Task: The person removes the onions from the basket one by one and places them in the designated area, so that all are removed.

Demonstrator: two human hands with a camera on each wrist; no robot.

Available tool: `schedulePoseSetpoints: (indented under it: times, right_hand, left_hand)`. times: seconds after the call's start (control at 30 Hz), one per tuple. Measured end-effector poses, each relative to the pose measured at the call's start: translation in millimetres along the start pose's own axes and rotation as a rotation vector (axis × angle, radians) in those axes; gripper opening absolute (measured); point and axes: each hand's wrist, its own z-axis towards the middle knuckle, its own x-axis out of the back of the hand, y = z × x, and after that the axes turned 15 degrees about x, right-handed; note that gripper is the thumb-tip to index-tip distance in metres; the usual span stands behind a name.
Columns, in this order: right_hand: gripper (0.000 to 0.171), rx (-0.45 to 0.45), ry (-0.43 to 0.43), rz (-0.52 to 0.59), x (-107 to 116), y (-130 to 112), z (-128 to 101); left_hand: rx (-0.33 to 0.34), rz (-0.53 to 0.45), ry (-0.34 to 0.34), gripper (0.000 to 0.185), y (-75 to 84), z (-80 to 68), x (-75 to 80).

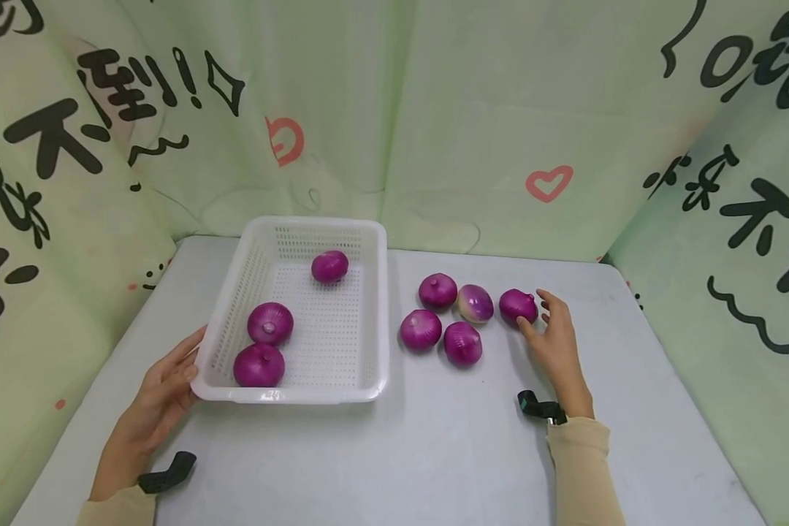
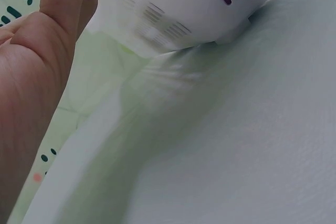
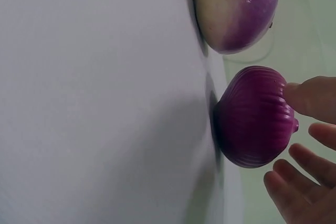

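At the left front corner of a white plastic basket (image 1: pixel 383 314), my left hand (image 1: pixel 161 402) holds the rim, its thumb near the corner and its fingers along the side. Three red onions lie inside: one onion (image 1: pixel 329 267) towards the back, two at the left front. My right hand (image 1: pixel 555 347) reaches around the rightmost red onion (image 1: pixel 516 307), which sits on the table. In the right wrist view, the thumb (image 3: pixel 312 98) is at the onion's upper side, while the other fingers (image 3: pixel 296 179) are spread and apart from it.
Left of that onion lies a smooth purple-and-cream bulb (image 1: pixel 475 304), beside more red onions (image 1: pixel 421 330) grouped right of the basket. The white table (image 1: pixel 434 453) is backed by a light green printed curtain (image 1: pixel 460 131), which also hangs along both sides.
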Motion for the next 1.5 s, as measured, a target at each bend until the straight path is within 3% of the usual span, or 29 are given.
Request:
schedulePoseSetpoints:
  times: [0.6, 0.9, 1.13, 1.33, 1.5]
  right_hand:
    - [0.053, 0.061, 0.116, -0.006, 3.6, -3.8, 0.8]
    - [0.052, 0.086, 0.114, 0.011, 10.1, -22.9, 1.5]
    - [0.053, 0.105, 0.071, 0.090, 12.4, -50.5, 0.8]
    - [0.054, 0.130, -0.040, 0.209, 11.9, -70.0, 1.4]
    - [0.052, 0.201, -0.135, 0.352, 8.9, -85.2, 6.4]
  left_hand:
    - [0.003, 0.010, 0.021, 0.058, -0.7, -0.1, -1.1]
    - [-0.006, 0.013, -0.009, 0.058, -1.0, 2.3, -0.7]
    - [0.005, 0.020, 0.037, 0.057, 0.7, 0.6, -1.6]
    - [0.014, 0.019, 0.043, 0.057, 0.8, 0.7, -1.9]
    - [0.006, -0.001, 0.023, 0.057, -0.2, 1.4, -1.3]
